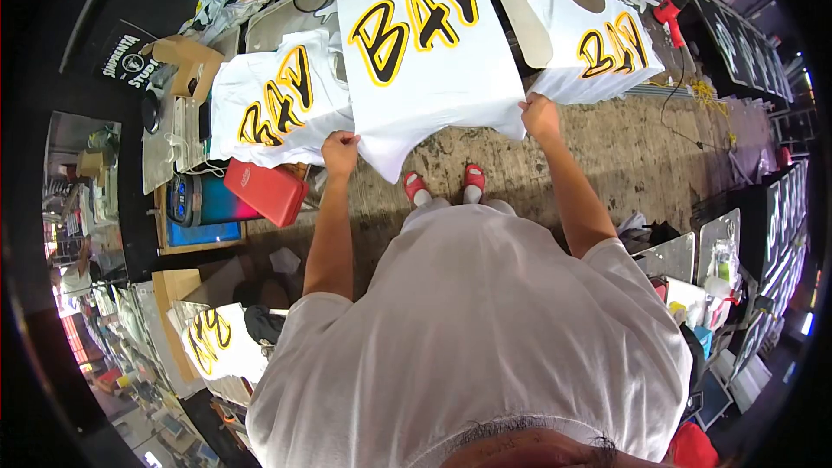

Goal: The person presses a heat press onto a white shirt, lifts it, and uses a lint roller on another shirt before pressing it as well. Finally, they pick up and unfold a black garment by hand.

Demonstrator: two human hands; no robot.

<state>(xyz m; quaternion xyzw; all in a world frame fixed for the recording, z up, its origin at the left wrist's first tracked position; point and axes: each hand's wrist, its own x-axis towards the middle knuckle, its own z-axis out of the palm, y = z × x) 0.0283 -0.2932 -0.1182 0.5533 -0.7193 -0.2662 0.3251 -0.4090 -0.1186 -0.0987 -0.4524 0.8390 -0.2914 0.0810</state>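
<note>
A white T-shirt printed with large black, yellow-edged letters lies over a platen straight ahead, its lower edge pulled toward me. My left hand pinches the left corner of that edge. On the other side, my right hand grips the right corner, fingers closed on the cloth. Between the hands the hem sags in loose folds. A second printed white T-shirt is spread to the left, close to my left hand. A third printed T-shirt hangs over a platen to the right, beyond my right hand.
A red box-like case and a speaker with coloured panel stand at left. An open cardboard box sits behind them. A red heat gun with a trailing cord is at upper right. Another printed shirt lies at lower left.
</note>
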